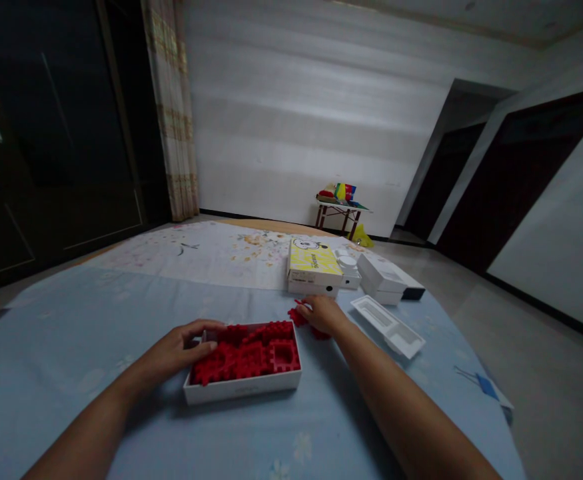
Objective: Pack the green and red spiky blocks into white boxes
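Observation:
A white open box (244, 389) filled with red interlocking toothed pieces (251, 357) sits on the table in front of me. My left hand (186, 347) grips the box at its left end, the thumb over the inside and the fingers along the back rim. To the right of the box, my right hand (321, 313) is closed with its fingertips on a red toothed piece (297, 316). Another red piece (320, 333) lies under that hand, partly hidden by it.
Behind my right hand are a yellow-and-white box (315, 260), a small white round-topped item (348, 263) and a white box (381, 280). A white moulded tray (388, 327) lies to the right. A blue item (486, 385) sits near the table's right edge.

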Available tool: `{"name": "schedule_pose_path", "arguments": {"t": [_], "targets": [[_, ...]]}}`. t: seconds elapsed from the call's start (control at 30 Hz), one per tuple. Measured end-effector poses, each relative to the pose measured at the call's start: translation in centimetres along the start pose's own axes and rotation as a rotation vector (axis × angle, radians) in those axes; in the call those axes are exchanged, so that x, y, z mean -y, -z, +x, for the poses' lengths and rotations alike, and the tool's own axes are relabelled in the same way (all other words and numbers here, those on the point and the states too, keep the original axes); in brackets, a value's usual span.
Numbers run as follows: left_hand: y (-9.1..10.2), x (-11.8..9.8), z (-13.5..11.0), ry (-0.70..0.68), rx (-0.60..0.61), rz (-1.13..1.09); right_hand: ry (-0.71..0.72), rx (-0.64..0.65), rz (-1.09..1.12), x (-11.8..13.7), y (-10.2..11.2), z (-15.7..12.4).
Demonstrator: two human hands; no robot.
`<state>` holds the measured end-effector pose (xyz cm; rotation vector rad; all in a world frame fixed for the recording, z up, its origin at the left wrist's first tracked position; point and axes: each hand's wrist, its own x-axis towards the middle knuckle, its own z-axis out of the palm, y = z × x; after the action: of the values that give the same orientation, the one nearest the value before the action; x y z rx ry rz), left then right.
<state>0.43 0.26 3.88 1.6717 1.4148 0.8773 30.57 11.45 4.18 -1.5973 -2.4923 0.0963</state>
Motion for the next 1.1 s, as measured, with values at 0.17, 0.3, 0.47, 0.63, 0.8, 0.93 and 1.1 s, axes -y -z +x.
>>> {"name": "schedule_pose_path", "arguments": {"t": [0.17, 0.3, 0.47, 0.63, 0.8, 0.93, 1.1], "targets": [[-0.1, -0.2, -0.1, 0.027, 0.030, -0.003, 0.019, 0.063, -0.015, 0.3, -0.4, 0.0], [-0.1, -0.1, 0.0, 0.025, 0.006, -0.007, 0.028, 0.096, -0.051, 0.6, -0.2, 0.1], [-0.1, 0.4, 0.2, 0.027, 0.027, -0.033, -0.069, 0.048, -0.054, 0.6, 0.2, 0.3], [-0.1, 0.8, 0.1, 0.035, 0.035, -0.091, -0.160, 0.005, -0.066, -0.3, 0.0, 0.4], [-0.2, 0.6, 0.0, 0.048, 0.009, -0.133, -0.143, -0.062, -0.093, -1.2, -0.2, 0.7], [-0.2, 0.1, -0.1, 0.047, -0.021, -0.129, -0.131, -0.078, -0.134, -1.4, 0.0, 0.8], [-0.2, -0.3, -0.2, 0.071, -0.035, -0.116, -0.134, -0.086, -0.159, -1.7, -0.3, 0.8]]}}
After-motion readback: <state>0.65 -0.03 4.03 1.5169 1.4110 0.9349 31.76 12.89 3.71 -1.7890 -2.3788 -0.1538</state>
